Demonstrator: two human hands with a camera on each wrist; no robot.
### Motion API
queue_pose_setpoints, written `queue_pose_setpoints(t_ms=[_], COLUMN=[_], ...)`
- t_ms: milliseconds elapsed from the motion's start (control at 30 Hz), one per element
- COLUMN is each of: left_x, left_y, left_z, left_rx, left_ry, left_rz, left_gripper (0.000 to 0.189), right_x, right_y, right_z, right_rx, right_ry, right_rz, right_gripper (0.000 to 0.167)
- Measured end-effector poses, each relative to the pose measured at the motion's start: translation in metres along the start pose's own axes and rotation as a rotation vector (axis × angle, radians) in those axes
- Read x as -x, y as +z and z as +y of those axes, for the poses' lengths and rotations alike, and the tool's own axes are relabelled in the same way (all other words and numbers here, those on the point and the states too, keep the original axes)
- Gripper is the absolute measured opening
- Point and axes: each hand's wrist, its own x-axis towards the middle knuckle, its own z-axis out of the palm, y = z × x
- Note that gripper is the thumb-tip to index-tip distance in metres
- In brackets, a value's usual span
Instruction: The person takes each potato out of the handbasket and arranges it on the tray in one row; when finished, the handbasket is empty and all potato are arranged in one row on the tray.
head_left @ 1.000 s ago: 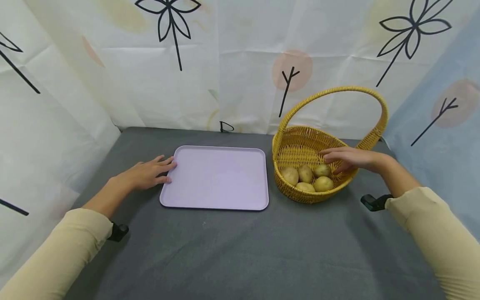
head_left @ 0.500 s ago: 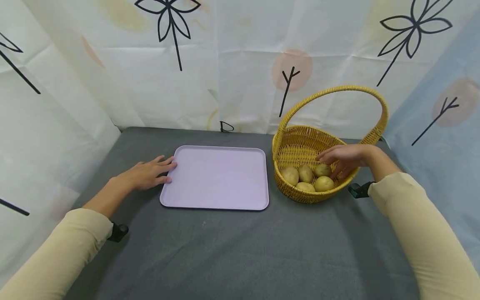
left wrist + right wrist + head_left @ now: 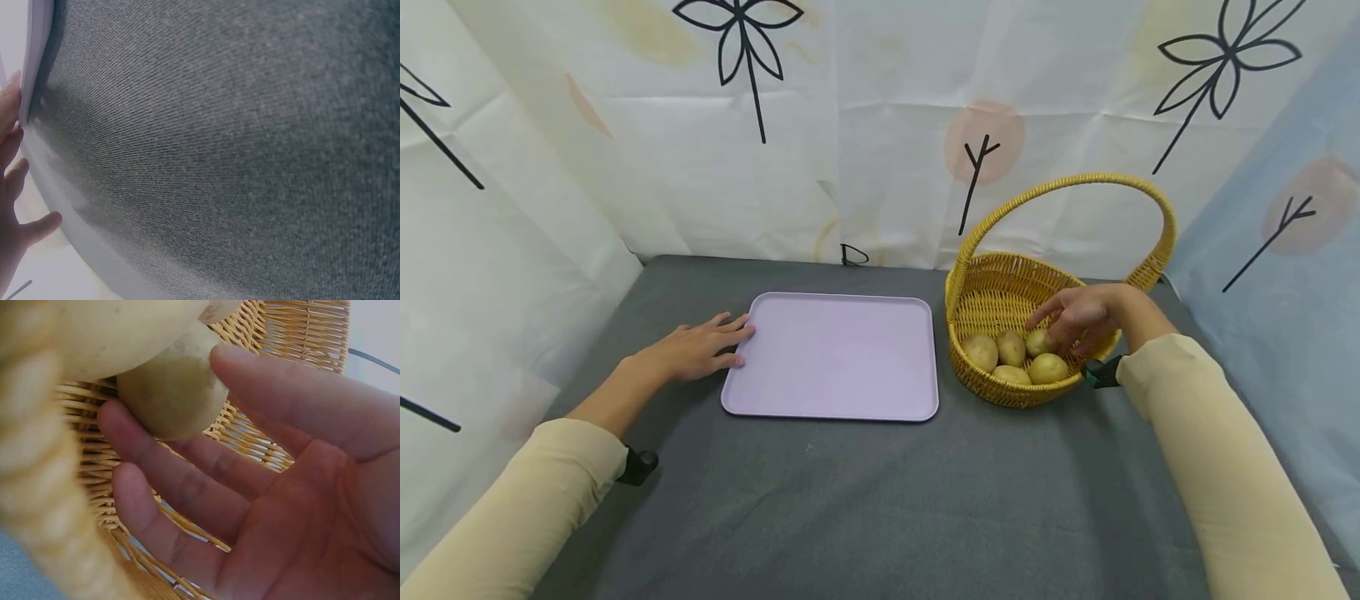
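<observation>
In the head view, my left hand (image 3: 700,348) rests on the left edge of a pale purple tray (image 3: 842,358), fingers spread. The left wrist view shows its fingers (image 3: 9,106) at the tray's rim (image 3: 39,37). My right hand (image 3: 1086,315) reaches into a yellow wicker basket (image 3: 1000,398) holding several potatoes. Seen from the right wrist, a potato (image 3: 181,394) lies between the thumb and the loosely extended fingers (image 3: 187,487). The thumb tip meets its side; no firm grip shows. In the head view, the hand partly covers this potato (image 3: 1037,342).
The basket's tall arched handle (image 3: 1075,182) rises above the right hand. Other potatoes (image 3: 980,352) lie close by on its left. Dark grey cloth (image 3: 865,500) covers the table. A patterned white curtain (image 3: 880,167) hangs behind the table and down the sides.
My right hand has moved left and deeper into the basket, from beside the rightmost potato to around it. The forearm swung left too. My left hand and the tray stay put.
</observation>
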Motion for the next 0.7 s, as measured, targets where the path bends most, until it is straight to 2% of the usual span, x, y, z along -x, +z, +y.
queue_pose_setpoints(t_ms=[200, 533, 700], left_x=[-0.001, -0.002, -0.001], left_y=[0.000, 0.001, 0.001], left_z=[0.000, 0.000, -0.001], left_rx=[-0.001, -0.015, -0.009], left_ry=[0.004, 0.003, 0.002], left_rz=[0.002, 0.002, 0.000], left_gripper=[0.065, 0.064, 0.064], right_x=[-0.002, -0.005, -0.003], right_y=[0.001, 0.000, 0.001], right_z=[-0.004, -0.010, -0.013], right_rx=[0.059, 0.101, 0.162], right_ry=[0.002, -0.015, -0.076], right_rz=[0.008, -0.033, -0.002], right_gripper=[0.058, 0.052, 0.048])
